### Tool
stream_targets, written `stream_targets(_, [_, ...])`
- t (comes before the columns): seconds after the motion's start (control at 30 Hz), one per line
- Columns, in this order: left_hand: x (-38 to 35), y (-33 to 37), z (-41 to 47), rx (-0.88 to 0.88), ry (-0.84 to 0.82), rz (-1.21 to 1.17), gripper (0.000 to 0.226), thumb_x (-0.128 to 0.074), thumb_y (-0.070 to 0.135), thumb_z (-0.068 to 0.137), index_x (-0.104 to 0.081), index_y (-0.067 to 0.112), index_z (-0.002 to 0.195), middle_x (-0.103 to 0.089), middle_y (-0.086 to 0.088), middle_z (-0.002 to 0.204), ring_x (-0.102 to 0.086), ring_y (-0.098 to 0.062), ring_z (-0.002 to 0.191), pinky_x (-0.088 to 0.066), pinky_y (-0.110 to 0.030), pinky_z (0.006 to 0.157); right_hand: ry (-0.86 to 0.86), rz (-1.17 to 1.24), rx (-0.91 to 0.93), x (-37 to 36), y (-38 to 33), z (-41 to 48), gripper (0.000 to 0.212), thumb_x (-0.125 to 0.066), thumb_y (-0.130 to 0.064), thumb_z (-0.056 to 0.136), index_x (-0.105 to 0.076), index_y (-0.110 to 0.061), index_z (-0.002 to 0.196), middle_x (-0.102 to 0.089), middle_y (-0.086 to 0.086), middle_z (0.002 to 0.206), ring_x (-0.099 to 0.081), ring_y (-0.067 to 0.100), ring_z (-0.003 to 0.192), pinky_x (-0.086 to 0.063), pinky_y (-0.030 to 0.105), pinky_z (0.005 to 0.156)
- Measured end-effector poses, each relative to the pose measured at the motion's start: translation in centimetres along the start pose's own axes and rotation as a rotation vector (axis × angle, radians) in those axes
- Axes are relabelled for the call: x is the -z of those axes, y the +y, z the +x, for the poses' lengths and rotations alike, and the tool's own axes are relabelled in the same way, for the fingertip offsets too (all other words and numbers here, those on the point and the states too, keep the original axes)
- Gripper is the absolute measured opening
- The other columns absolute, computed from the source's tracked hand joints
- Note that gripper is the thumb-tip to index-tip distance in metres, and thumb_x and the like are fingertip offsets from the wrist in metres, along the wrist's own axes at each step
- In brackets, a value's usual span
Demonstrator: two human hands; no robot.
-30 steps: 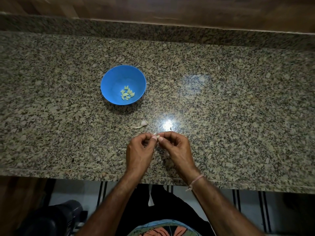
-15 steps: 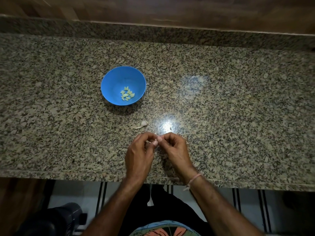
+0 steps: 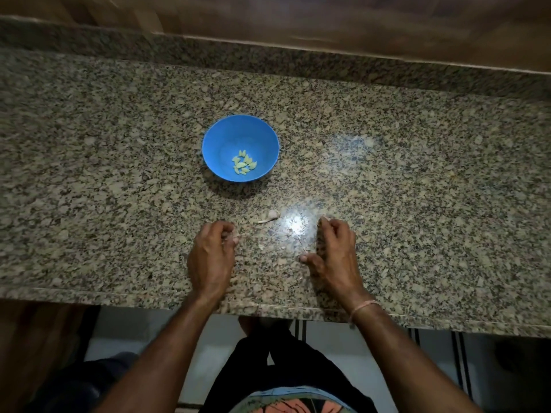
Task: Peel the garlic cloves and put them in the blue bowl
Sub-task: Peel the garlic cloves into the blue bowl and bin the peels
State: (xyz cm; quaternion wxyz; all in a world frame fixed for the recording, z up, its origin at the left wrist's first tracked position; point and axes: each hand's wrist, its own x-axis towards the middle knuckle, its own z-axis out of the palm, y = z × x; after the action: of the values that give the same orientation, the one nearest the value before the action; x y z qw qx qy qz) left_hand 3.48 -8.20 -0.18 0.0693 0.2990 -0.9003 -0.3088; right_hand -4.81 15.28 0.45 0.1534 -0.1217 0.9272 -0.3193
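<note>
Seen from above under dim light: a speckled granite tabletop (image 3: 119,189), backed by a low granite upstand (image 3: 89,40) and a wooden wall (image 3: 328,16). Left of centre, upright, a blue bowl (image 3: 226,135), with a small heap of peeled garlic cloves (image 3: 244,166) at the bottom, toward the near side. Nearer the camera than the bowl and a little to its right, apart from it, a single pale garlic piece (image 3: 269,216) with a thin tail, loose on the stone just beside a bright patch of glare (image 3: 293,226). By the glare, a few tiny pale scraps (image 3: 289,233), too small to name with certainty.

At the near edge, two bare hands well apart, one on each side of the glare. On the left, the left hand (image 3: 211,254), knuckles up, fingers curled, thumb and fingertips (image 3: 231,237) drawn together as in a pinch; impossible to tell the contents of that pinch, if any. On the right, the right hand (image 3: 337,251), fingers curled under at the far end, thumb (image 3: 304,258) stuck out sideways toward the left hand, low over the stone; a pale speck at the curled fingertips (image 3: 325,222), unclear as nail, skin or clove, so no telling there either. Both hands clear of the bowl and of the loose garlic piece. Round the right wrist, a thin pink thread band (image 3: 362,307).

Below the tabletop's front edge, dark trousers (image 3: 268,368), a slice of patterned shirt (image 3: 298,405) and pale floor (image 3: 214,329) with dark stripes.
</note>
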Motion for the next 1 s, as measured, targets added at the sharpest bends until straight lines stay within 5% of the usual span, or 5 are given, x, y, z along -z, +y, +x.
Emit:
stream_targets(0.23, [-0.6, 1.8, -4.5, 0.026, -0.094, -0.099, 0.019, -0.071, 0.023, 0.098, -0.061, 0.027, 0.113, -0.057, 0.013, 0.111, -0.061, -0.006, 0.086, -0.039, -0.016, 0.060, -0.020, 0.089, 0.159, -2.8, -2.9, 0.1, 0.024, -0.065, -0.009, 0.101, -0.065, -0.014, 0.125, -0.052, -0.002, 0.119, -0.057, 0.012, 0.103, -0.059, 0.035, 0.089])
stream_targets(0.47, [-0.5, 2.1, -5.1, 0.075, -0.122, -0.191, 0.012, -0.071, 0.023, 0.098, -0.066, 0.026, 0.109, -0.063, 0.015, 0.106, -0.062, 0.001, 0.081, -0.044, -0.018, 0.061, 0.039, 0.006, 0.148, -3.2, -2.3, -0.2, 0.058, -0.085, -0.022, 0.085, -0.062, -0.015, 0.138, -0.046, -0.008, 0.125, -0.041, 0.004, 0.112, -0.035, -0.003, 0.092])
stream_targets(0.6, [-0.6, 2.9, -5.1, 0.123, -0.119, -0.260, 0.009, -0.070, 0.024, 0.098, -0.066, 0.028, 0.104, -0.067, 0.014, 0.102, -0.062, 0.002, 0.082, -0.047, -0.020, 0.063, 0.060, 0.021, 0.254, -4.2, -3.0, 0.1, 0.022, -0.078, -0.008, 0.090, -0.073, -0.016, 0.110, -0.055, -0.011, 0.110, -0.055, 0.010, 0.101, -0.053, 0.016, 0.078])
stream_targets(0.7, [-0.5, 3.6, -5.1, 0.197, -0.107, -0.339, 0.006, -0.069, 0.027, 0.099, -0.067, 0.033, 0.101, -0.070, 0.014, 0.097, -0.066, -0.003, 0.083, -0.056, -0.028, 0.068, 0.120, -0.100, 0.303, -3.7, -3.5, 0.8, 0.010, -0.069, -0.009, 0.096, -0.065, -0.018, 0.092, -0.058, -0.007, 0.094, -0.051, 0.013, 0.086, -0.037, 0.025, 0.066])
stream_targets(1.0, [-2.1, 7.2, -4.4, 0.650, -0.126, -1.011, 0.018, -0.060, 0.020, 0.105, -0.069, 0.010, 0.117, -0.073, -0.006, 0.106, -0.069, -0.014, 0.094, -0.057, -0.026, 0.079, -0.067, -0.227, 0.370, -2.2, -3.1, 2.9, 0.012, -0.060, -0.005, 0.098, -0.059, -0.016, 0.101, -0.060, 0.003, 0.098, -0.045, 0.013, 0.086, -0.036, 0.027, 0.066])
